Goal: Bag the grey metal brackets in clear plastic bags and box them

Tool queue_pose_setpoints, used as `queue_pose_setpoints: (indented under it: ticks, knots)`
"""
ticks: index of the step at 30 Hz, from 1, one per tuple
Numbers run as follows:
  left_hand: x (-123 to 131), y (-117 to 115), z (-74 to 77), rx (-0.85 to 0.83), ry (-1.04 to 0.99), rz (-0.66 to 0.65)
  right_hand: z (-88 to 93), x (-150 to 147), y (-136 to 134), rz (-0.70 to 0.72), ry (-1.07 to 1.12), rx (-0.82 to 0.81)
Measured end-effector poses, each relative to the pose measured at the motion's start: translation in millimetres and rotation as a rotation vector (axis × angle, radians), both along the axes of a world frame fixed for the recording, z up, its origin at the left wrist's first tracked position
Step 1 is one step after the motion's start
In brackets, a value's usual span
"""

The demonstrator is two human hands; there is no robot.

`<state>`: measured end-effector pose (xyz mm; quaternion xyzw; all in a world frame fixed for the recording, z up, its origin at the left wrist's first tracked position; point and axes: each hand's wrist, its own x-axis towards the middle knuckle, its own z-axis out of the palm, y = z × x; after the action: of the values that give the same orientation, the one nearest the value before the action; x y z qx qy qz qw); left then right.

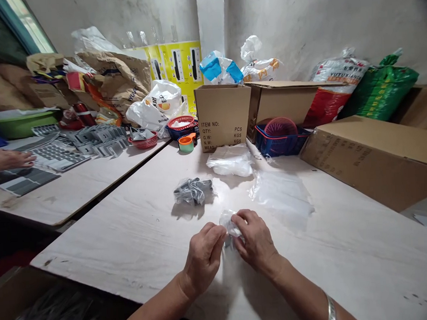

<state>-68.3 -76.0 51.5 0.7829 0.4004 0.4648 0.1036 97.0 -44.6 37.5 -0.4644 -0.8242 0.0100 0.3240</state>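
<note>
My left hand (204,258) and my right hand (255,239) meet over the pale wooden tabletop (132,250), pinching a small clear plastic bag (229,224) between their fingers. Something grey shows at the lower end of that bag, partly hidden by my fingers. Ahead of my hands lies a bagged bundle of grey metal pieces (192,190). Loose clear plastic sheets (231,161) and a wider flat clear bag (282,197) rest further forward and to the right, neither touching my hands.
Another person's hand (8,160) rests on grey patterned sheets on the neighbouring table, beside stacked grey metal parts (98,140). Cardboard boxes (223,115), a blue basket (280,140) and a red basket (181,126) stand at the back. A large carton (371,159) lies right.
</note>
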Motion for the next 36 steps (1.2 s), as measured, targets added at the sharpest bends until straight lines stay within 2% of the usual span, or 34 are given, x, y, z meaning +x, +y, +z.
queue_pose_setpoints:
  ticks: [6, 10, 12, 14, 17, 19, 23, 26, 32, 36]
  knots:
    - [0, -15, -11.2, -0.002, -0.003, 0.000, -8.9, -3, 5, -0.013, -0.058, 0.214]
    - [2, -27, -13.7, -0.089, -0.098, 0.000, -7.6, -3, 5, 0.038, -0.068, 0.236]
    - [2, -31, -13.2, -0.217, -0.178, -0.044, -5.7, -2, 6, 0.134, -0.036, 0.209]
    - [2, -28, -14.4, -0.415, -0.316, -0.030, -3.9, 0, 7, 0.244, 0.019, 0.180]
    - [-3, -11, -21.7, -0.697, -0.601, 0.152, -1.1, 3, 8, 0.323, 0.078, 0.147]
    - [-7, 4, -28.5, -0.825, -0.734, 0.253, 1.6, 4, 8, 0.351, 0.097, 0.143]
    - [-13, 24, -37.7, -0.980, -0.812, 0.219, 7.9, 4, 2, 0.423, 0.102, 0.147]
    - [-13, 29, -40.4, -0.965, -0.817, 0.203, 11.3, 4, -3, 0.422, 0.065, 0.170]
    - [-11, 31, -44.8, -0.800, -0.869, 0.350, 10.5, 5, -11, 0.362, -0.052, 0.297]
    - [-9, 30, -41.8, -0.675, -0.985, 0.332, 10.1, 4, -17, 0.324, -0.141, 0.289]
